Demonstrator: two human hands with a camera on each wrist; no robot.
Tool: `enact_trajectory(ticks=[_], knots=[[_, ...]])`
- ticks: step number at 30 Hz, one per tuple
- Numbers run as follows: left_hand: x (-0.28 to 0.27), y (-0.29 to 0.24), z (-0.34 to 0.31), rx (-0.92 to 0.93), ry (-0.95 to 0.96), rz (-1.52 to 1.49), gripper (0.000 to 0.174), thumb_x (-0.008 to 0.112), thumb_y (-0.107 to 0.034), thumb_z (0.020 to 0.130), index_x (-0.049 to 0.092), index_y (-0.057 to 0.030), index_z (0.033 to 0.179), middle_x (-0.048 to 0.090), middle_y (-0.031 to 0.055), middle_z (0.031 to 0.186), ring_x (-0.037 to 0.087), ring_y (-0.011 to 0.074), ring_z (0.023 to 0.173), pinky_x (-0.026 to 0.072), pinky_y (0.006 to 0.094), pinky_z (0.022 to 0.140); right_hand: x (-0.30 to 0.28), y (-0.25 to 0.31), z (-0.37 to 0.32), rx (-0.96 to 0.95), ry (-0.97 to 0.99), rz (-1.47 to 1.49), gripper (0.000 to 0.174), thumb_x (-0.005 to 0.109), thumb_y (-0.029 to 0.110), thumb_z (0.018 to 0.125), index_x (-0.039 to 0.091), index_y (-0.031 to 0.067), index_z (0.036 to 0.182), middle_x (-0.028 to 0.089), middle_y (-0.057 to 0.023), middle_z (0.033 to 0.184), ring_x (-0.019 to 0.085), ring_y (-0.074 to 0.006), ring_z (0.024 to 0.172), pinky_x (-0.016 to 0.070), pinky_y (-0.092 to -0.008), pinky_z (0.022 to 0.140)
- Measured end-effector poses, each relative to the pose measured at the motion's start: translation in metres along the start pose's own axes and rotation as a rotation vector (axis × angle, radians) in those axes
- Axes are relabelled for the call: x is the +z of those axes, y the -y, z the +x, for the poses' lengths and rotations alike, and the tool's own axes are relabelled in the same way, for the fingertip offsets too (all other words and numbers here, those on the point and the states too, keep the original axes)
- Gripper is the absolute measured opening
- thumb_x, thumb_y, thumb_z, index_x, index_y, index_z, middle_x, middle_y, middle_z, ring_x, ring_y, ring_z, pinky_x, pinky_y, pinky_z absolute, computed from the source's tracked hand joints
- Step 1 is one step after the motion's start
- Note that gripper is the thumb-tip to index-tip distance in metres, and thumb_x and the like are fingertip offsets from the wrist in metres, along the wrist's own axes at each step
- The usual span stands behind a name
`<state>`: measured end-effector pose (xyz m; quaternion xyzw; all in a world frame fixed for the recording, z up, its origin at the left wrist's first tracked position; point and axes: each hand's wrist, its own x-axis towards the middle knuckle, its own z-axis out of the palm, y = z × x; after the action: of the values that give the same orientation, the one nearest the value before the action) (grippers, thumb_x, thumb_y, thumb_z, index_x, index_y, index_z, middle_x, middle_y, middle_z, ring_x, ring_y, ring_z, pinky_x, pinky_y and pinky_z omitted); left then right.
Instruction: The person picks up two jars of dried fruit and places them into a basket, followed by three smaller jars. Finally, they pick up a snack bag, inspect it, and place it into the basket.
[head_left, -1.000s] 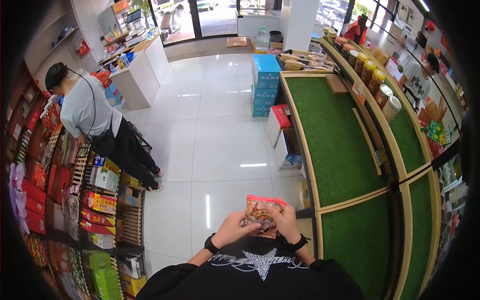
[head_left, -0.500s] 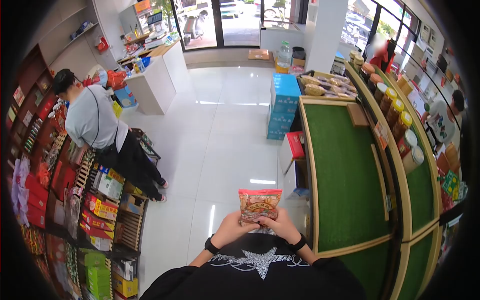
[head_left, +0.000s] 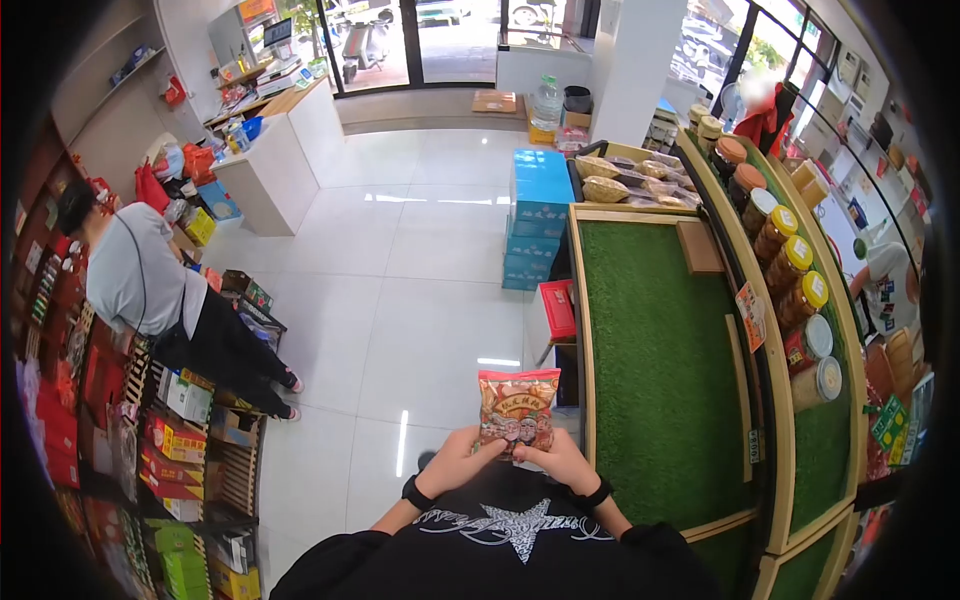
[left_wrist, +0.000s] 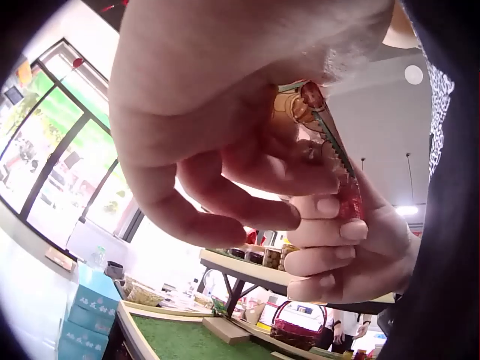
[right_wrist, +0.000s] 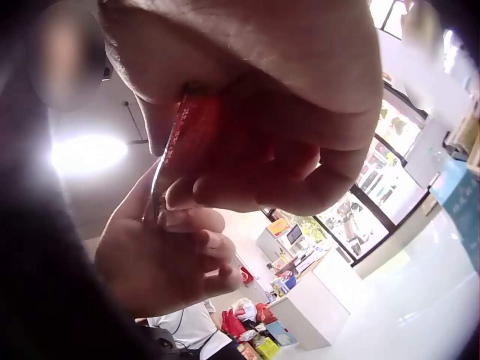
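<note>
In the head view a snack packet (head_left: 518,405) with a red top edge and printed figures stands upright before the black shirt. My left hand (head_left: 457,462) grips its lower left side, thumb across the front. The lower right side is held by my right hand (head_left: 562,462), its thumb also on the printed face. Seen from the left wrist, the fingers of both hands curl behind the packet and meet near its serrated edge. The right wrist view shows the packet's red foil (right_wrist: 196,124) edge-on between the two hands.
A green-topped display counter (head_left: 660,360) runs along the right, with lidded jars (head_left: 790,262) on its ledge. Blue boxes (head_left: 538,190) are stacked at its far end. Left, a person (head_left: 150,270) stands by shelves of packaged goods. Tiled floor (head_left: 420,300) lies between.
The packet, earlier tilted with my right hand over its front, now stands upright with both thumbs low on it. The head view has shifted, and the person at left appears farther left.
</note>
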<state>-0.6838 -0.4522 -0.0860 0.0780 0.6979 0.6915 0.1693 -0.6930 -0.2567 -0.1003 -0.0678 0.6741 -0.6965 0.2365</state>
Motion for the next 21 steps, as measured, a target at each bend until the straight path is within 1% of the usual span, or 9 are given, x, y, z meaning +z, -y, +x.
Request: enact_trajectory(ticks=[3,5,8,10,12,14,15,19,21], knots=[[-0.009,0.002,0.022,0.003,0.036,0.145,0.030,0.054,-0.024,0.086,0.056,0.0035,0.098,0.063,0.0119,0.083,0.059,0.0148,0.077,0.0461,0.0290,0.071,-0.007,0.007,0.010,0.032,-0.020,0.109,0.028,0.068,0.021,0.077,0.061,-0.0020,0.092,0.064,-0.0037,0.077,0.055,-0.0062,0.067,0.0442,-0.0229,0.061],[-0.012,0.000,0.038,-0.025,-0.017,0.134,0.030,0.054,-0.025,0.086,0.057,0.0029,0.096,0.063,0.0109,0.083,0.058,0.0147,0.078,0.0454,0.0287,0.072,-0.019,0.001,0.022,0.090,0.063,-0.057,0.031,0.066,0.010,0.079,0.056,-0.0034,0.105,0.062,-0.0049,0.095,0.056,-0.0094,0.084,0.0456,-0.0251,0.074],[-0.023,0.006,0.067,-0.071,-0.075,-0.003,0.031,0.054,-0.024,0.086,0.056,0.0028,0.100,0.063,0.0106,0.087,0.057,0.0140,0.079,0.0450,0.0283,0.073,-0.022,0.017,0.043,-0.060,-0.023,-0.189,0.029,0.069,0.020,0.077,0.062,-0.0021,0.095,0.065,-0.0048,0.083,0.058,-0.0093,0.075,0.0466,-0.0263,0.069],[-0.038,0.003,0.086,-0.137,-0.017,-0.045,0.033,0.056,-0.024,0.085,0.054,0.0027,0.105,0.063,0.0109,0.091,0.057,0.0142,0.081,0.0448,0.0283,0.074,-0.028,0.016,0.063,-0.060,-0.014,-0.201,0.030,0.069,0.020,0.077,0.061,-0.0023,0.096,0.065,-0.0056,0.084,0.059,-0.0099,0.077,0.0468,-0.0268,0.070],[-0.055,-0.003,0.107,0.024,0.039,-0.061,0.034,0.057,-0.023,0.085,0.054,0.0027,0.107,0.063,0.0107,0.091,0.057,0.0137,0.082,0.0448,0.0285,0.074,-0.029,0.022,0.086,-0.069,-0.010,-0.204,0.032,0.069,0.019,0.076,0.060,-0.0026,0.098,0.065,-0.0065,0.086,0.059,-0.0105,0.078,0.0471,-0.0273,0.071],[-0.077,-0.020,0.129,0.093,0.084,0.036,0.033,0.057,-0.022,0.085,0.055,0.0029,0.106,0.063,0.0104,0.090,0.057,0.0135,0.082,0.0449,0.0286,0.074,-0.023,0.039,0.111,-0.012,-0.155,0.077,0.036,0.069,0.018,0.076,0.058,-0.0036,0.103,0.065,-0.0073,0.088,0.059,-0.0108,0.081,0.0469,-0.0271,0.072],[-0.087,-0.028,0.139,0.166,0.120,0.122,0.032,0.057,-0.021,0.084,0.056,0.0031,0.106,0.063,0.0102,0.089,0.058,0.0132,0.081,0.0450,0.0288,0.074,-0.022,0.047,0.125,-0.022,-0.137,0.106,0.039,0.068,0.017,0.076,0.055,-0.0043,0.106,0.065,-0.0078,0.092,0.059,-0.0113,0.082,0.0466,-0.0268,0.074],[-0.136,-0.035,0.184,0.110,0.180,0.314,0.029,0.057,-0.020,0.085,0.057,0.0024,0.103,0.064,0.0102,0.089,0.058,0.0135,0.082,0.0452,0.0287,0.075,-0.020,0.067,0.182,-0.131,-0.069,-0.051,0.039,0.068,0.019,0.076,0.056,-0.0026,0.107,0.064,-0.0091,0.096,0.060,-0.0133,0.082,0.0460,-0.0281,0.076],[-0.152,-0.044,0.199,0.083,0.122,0.141,0.028,0.059,-0.022,0.083,0.059,0.0008,0.100,0.064,0.0111,0.088,0.059,0.0150,0.080,0.0453,0.0292,0.072,-0.018,0.078,0.207,-0.152,-0.056,-0.136,0.040,0.068,0.020,0.076,0.056,-0.0024,0.107,0.064,-0.0096,0.096,0.059,-0.0143,0.083,0.0456,-0.0289,0.076]])
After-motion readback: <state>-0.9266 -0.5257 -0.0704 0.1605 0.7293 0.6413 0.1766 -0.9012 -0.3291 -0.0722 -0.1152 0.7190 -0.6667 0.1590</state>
